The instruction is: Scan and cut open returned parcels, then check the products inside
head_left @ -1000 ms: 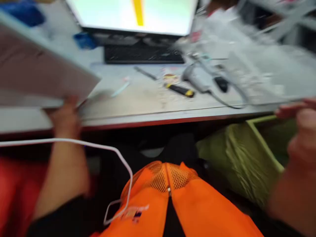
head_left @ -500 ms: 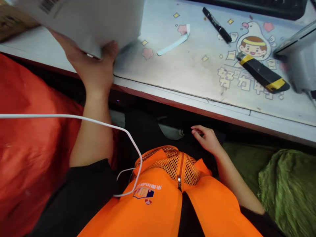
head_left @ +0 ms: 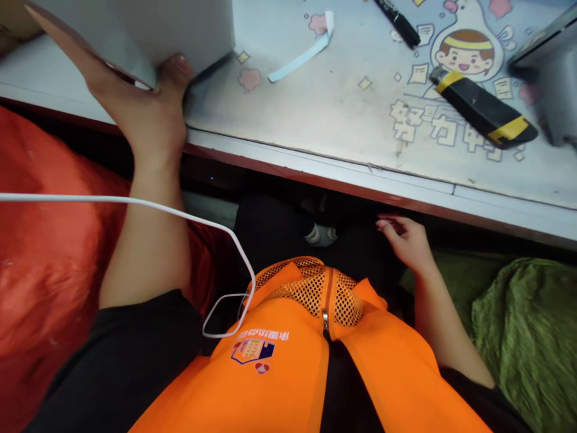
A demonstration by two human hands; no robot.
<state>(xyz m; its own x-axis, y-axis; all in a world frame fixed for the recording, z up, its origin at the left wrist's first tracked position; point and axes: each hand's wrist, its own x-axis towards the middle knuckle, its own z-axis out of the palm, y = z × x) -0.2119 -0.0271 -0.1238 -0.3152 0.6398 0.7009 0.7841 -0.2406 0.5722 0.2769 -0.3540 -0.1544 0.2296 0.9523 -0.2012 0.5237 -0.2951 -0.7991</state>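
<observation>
My left hand (head_left: 144,102) grips the near edge of a pale grey-white box (head_left: 189,36) at the top left of the desk. Its thumb presses the box's right side, and the fingers stretch along the left side, partly hidden. The box runs out of the top of the picture. Over my lap, below the desk edge, my right hand (head_left: 408,240) rests with fingers loosely bent and apart, nothing visible in it.
On the desk mat (head_left: 315,114) lie a pale blue strip (head_left: 302,57), a black marker (head_left: 399,24) and a yellow-black utility knife (head_left: 484,108). A grey device (head_left: 552,90) stands at right. A white cable (head_left: 193,216) crosses over my left arm. A red cover (head_left: 54,240) hangs left; green cloth (head_left: 532,337) lies right.
The view has shifted, so the desk items sit higher in the picture. My left hand and the box appear farther left and up. My right hand has moved to the right over my lap.
</observation>
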